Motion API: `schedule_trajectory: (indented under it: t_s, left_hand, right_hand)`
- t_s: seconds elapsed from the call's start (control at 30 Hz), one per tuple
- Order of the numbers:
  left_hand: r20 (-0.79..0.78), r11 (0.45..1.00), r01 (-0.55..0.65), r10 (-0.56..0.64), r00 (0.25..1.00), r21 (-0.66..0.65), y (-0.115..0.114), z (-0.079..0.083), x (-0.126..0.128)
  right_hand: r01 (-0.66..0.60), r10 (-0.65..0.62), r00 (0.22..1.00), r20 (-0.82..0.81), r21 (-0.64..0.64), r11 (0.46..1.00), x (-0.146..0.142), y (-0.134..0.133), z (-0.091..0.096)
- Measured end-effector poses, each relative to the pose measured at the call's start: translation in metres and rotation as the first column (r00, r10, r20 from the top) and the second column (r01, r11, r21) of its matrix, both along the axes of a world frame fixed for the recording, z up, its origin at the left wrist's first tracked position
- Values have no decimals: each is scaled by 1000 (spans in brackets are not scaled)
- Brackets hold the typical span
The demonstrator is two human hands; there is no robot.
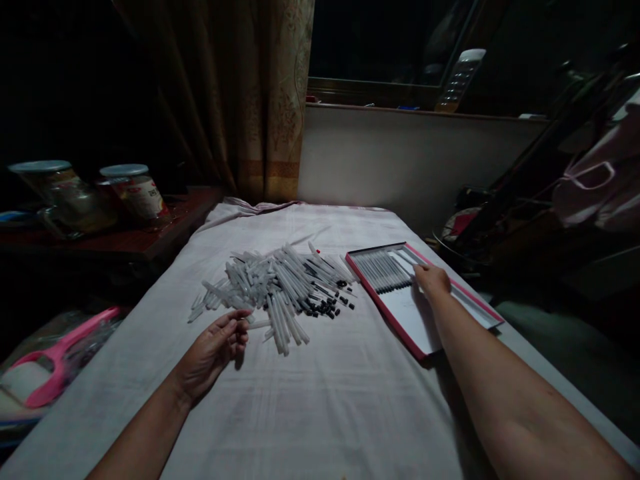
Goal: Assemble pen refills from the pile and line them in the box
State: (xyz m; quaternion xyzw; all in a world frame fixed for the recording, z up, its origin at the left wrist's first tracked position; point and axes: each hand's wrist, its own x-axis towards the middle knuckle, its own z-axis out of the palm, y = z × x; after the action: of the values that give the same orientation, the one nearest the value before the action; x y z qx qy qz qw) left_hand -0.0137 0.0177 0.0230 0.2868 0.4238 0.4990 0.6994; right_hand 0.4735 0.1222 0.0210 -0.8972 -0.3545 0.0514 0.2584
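A heap of clear and whitish pen barrels (293,280) lies on the cloth, with small black pen plugs (325,308) scattered at its right side. My left hand (215,347) is at the heap's near left edge, thumb and fingers pinched together. A pale piece shows at its fingertips, too small to make out. Over an open shallow box (383,303) with a red rim, my right hand (433,280) is closed on a whitish pen (403,257). Left of that hand, several pens (383,270) with dark ends lie side by side in the box.
A pale checked cloth (280,413) covers the table. Two lidded jars (135,193) stand on a dark red side table (160,233) at left. A pink-handled item (60,353) lies low at left. On the window sill behind stands a clear bottle (460,80).
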Motion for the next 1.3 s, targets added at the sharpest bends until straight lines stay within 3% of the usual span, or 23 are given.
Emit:
schedule_trajectory:
  t_s: [0.2,0.7,1.1,1.2,1.3]
  left_hand:
    - [-6,1000,26,-26,1000,-1,1,-7,-3]
    - [-29,999,44,-44,999,-5,1,-8,-1]
    - [-7,999,48,-48,999,13,-1,-5,1]
    - [-5,999,44,-44,999,12,0,-6,1]
    - [5,999,52,-52,999,18,0,-6,1]
  right_hand:
    - [-30,37,997,63,-105,994,0,23,-14]
    - [-130,168,977,133,-256,958,0,21,-14]
    - [-188,248,934,257,-236,953,-17,9,9]
    - [-260,311,888,339,-189,947,-33,8,22]
    - [-402,432,791,434,-164,901,-60,8,35]
